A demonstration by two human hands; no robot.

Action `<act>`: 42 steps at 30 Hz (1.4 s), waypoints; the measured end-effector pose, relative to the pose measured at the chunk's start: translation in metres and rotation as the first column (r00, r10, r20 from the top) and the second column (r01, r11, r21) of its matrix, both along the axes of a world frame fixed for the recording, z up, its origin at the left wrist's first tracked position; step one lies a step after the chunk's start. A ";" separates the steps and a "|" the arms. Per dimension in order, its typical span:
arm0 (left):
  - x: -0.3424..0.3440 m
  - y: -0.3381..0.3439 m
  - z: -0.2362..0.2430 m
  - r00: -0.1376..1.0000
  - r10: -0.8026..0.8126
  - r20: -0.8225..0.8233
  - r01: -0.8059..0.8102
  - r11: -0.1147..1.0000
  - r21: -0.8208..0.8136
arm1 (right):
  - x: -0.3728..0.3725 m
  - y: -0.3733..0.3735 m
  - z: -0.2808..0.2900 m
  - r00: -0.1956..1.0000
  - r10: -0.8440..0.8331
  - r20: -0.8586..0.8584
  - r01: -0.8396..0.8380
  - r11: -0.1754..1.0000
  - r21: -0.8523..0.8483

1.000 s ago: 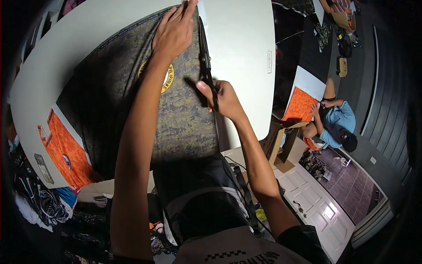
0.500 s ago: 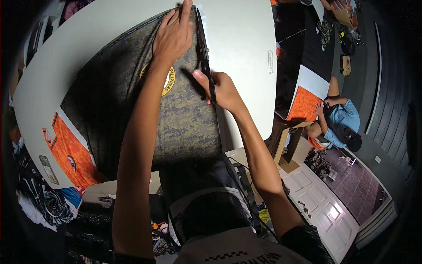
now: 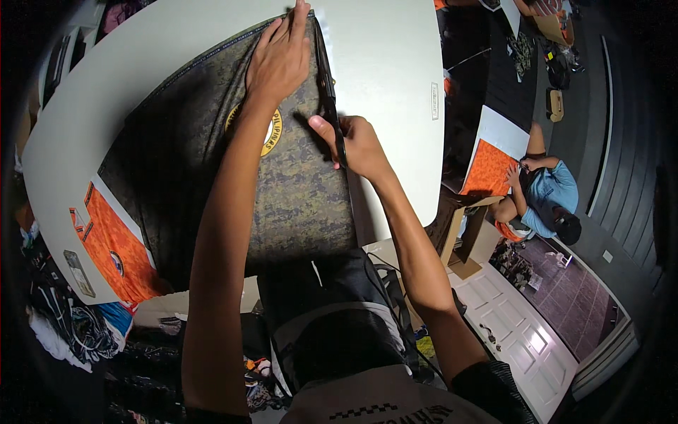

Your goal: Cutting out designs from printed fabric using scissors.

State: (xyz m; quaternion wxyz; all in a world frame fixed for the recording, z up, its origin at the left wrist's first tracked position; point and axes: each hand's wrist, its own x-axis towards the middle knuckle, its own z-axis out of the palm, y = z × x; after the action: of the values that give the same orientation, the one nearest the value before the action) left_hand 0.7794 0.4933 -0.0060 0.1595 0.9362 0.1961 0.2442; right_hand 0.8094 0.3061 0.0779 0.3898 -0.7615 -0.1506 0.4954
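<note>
A dark camouflage-print fabric piece [image 3: 296, 205] with a round yellow-rimmed emblem lies spread on the white table [image 3: 395, 63]. Near its far corner my left hand [image 3: 281, 63] presses down flat, fingers stretched out, beside the cut edge. Black-handled scissors [image 3: 329, 88] run along the fabric's right edge, blades pointing away from me. My right hand [image 3: 359, 145] grips their handles, the thumb on the left side and the other fingers mostly hidden. An orange patterned fabric piece [image 3: 120, 247] lies at the table's near left, partly under the dark fabric.
At the right a person in a blue shirt [image 3: 551, 187] sits bent over orange fabric on a white sheet [image 3: 491, 159]. An open cardboard box [image 3: 466, 240] stands by the table's right corner. Tangled cords and cloth [image 3: 85, 332] fill the lower left.
My left forearm has shifted slightly to the right. Both hands and the scissors stay in almost the same place on the fabric.
</note>
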 end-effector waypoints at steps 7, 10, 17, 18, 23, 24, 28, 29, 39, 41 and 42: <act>0.001 -0.003 -0.002 0.999 0.019 -0.027 -0.021 0.999 -0.048 | 0.005 0.000 0.002 0.997 0.005 -0.082 -0.002 1.000 0.029; 0.000 -0.003 -0.002 1.000 0.019 -0.014 -0.020 0.998 -0.061 | 0.006 0.003 0.004 0.995 0.003 -0.103 -0.003 1.000 -0.001; 0.001 -0.003 -0.001 1.000 0.015 -0.001 -0.015 0.999 -0.045 | 0.010 0.012 0.003 0.998 0.010 -0.065 -0.012 0.999 -0.032; 0.001 -0.003 0.000 1.000 0.015 0.005 -0.015 0.999 -0.040 | 0.010 0.013 0.003 0.998 0.004 -0.059 -0.005 1.000 -0.024; 0.001 -0.001 -0.001 1.000 0.013 -0.004 -0.014 0.998 -0.054 | 0.010 0.015 0.004 0.999 0.000 -0.044 0.000 1.000 -0.016; 0.001 -0.001 -0.001 1.000 0.011 -0.010 -0.012 0.998 -0.061 | 0.010 0.016 0.004 0.999 -0.001 -0.041 0.000 1.000 -0.015; 0.000 -0.001 0.000 0.999 0.006 -0.043 -0.010 0.995 -0.101 | 0.013 0.019 0.004 1.000 -0.010 0.028 0.011 1.000 -0.013; 0.000 -0.001 0.001 0.999 0.003 -0.053 -0.009 0.994 -0.113 | 0.014 0.020 0.004 0.999 -0.015 0.051 0.015 1.000 -0.010; 0.001 -0.001 0.007 0.999 -0.010 -0.048 0.006 0.997 -0.083 | 0.034 -0.084 0.033 0.951 -0.249 0.183 0.263 0.963 -0.054; 0.000 -0.005 0.010 0.999 -0.015 -0.038 0.012 0.997 -0.080 | 0.019 -0.102 0.041 0.975 -0.203 0.095 0.210 0.975 -0.073; 0.000 -0.004 0.012 1.000 -0.016 -0.025 0.014 0.997 -0.077 | 0.010 -0.107 0.044 0.974 -0.207 0.097 0.213 0.975 -0.062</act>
State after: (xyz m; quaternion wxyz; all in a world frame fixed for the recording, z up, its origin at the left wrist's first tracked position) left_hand 0.7793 0.4889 0.0059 0.1946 0.9338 0.2004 0.2234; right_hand 0.8197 0.1993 0.1214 0.4052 -0.8082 -0.0686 0.4218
